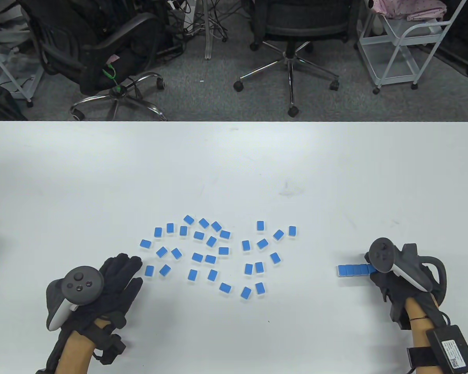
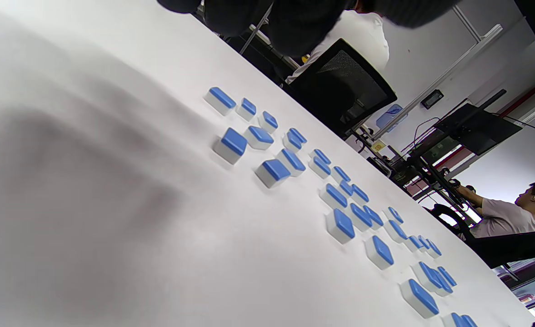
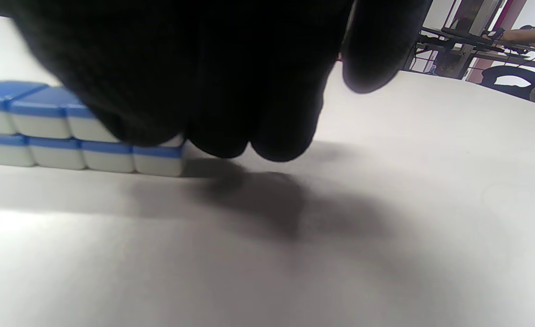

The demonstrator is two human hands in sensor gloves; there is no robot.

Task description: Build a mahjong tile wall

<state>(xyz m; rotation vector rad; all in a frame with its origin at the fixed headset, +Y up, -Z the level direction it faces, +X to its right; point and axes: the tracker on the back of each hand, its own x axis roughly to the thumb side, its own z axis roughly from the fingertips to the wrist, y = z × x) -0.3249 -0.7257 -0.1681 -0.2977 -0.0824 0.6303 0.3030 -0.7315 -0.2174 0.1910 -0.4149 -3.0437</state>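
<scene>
Several loose blue-backed mahjong tiles (image 1: pixel 210 259) lie face down across the middle of the white table (image 1: pixel 234 163); the left wrist view shows those tiles (image 2: pixel 272 172) from low down. A short wall (image 1: pixel 352 270) stands at the right; in the right wrist view this wall (image 3: pixel 44 136) is two tiles high. My right hand (image 1: pixel 376 274) sits at the wall's right end, its fingers (image 3: pixel 217 113) curled over the top end tile, which is mostly hidden. The thumb (image 3: pixel 367 59) stays apart. My left hand (image 1: pixel 121 272) lies flat with straight fingers, left of the loose tiles, holding nothing.
Beyond the table's far edge stand office chairs (image 1: pixel 292 35) and a white cart (image 1: pixel 405 43). Bare table surface stretches behind the tiles and along the front edge between my hands.
</scene>
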